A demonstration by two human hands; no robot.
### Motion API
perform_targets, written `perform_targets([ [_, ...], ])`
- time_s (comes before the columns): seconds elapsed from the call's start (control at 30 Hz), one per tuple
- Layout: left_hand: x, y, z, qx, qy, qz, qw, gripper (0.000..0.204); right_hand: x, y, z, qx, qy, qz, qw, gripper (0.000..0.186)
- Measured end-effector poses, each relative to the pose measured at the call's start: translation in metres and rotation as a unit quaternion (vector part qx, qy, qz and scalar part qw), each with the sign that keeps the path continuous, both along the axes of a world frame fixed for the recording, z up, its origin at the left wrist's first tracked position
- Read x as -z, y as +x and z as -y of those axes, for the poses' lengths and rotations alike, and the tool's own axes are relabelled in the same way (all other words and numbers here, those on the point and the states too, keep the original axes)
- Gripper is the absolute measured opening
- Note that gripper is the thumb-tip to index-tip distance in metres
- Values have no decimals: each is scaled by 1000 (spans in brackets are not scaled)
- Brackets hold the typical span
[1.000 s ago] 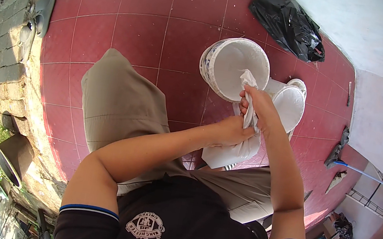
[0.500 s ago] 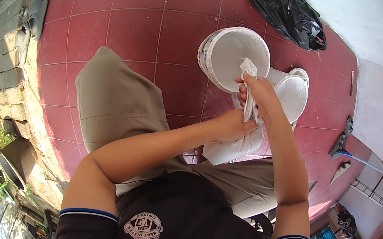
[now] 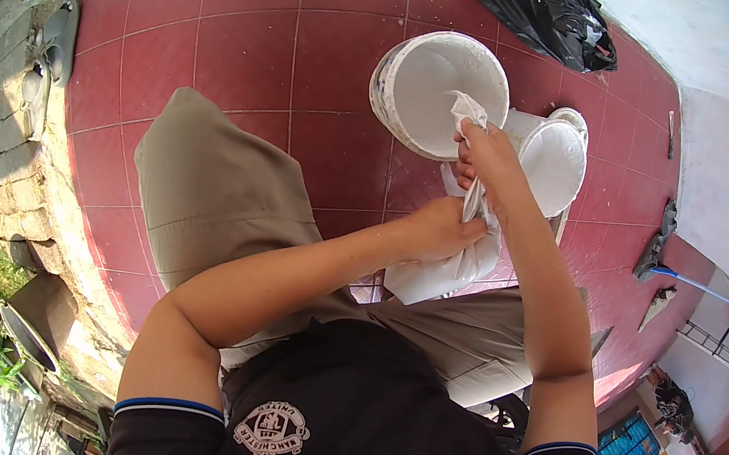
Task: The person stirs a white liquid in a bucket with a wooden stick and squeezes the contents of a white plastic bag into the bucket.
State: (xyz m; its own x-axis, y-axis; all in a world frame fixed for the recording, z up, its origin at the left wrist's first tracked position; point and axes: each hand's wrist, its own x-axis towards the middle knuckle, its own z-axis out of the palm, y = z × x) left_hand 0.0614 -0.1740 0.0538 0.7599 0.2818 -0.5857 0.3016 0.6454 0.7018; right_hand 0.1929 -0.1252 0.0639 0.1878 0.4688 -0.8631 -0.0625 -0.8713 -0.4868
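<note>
- White bag [image 3: 429, 282] is being held near white bucket [image 3: 382, 100].
- Twisted neck [image 3: 473, 200] is being clamped by left hand [image 3: 441, 231] and right hand [image 3: 489, 162], close together.
- Grip is being kept unchanged, neck apparently staying gathered.

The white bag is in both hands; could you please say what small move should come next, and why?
Perhaps loosen the right hand while the left hand steadies the white bag: both grip its bunched length, and its upper end shows against the open bucket.
</note>
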Motion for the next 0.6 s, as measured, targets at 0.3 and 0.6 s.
perform_targets([
  [0.3,3,-2,4,14,20,12,1000,32,1,0,-1,-10,-9,-13,1000,28],
  [0.6,4,1,1,17,29,12,999,35,-4,2,-3,56,-33,-61,996,47],
])
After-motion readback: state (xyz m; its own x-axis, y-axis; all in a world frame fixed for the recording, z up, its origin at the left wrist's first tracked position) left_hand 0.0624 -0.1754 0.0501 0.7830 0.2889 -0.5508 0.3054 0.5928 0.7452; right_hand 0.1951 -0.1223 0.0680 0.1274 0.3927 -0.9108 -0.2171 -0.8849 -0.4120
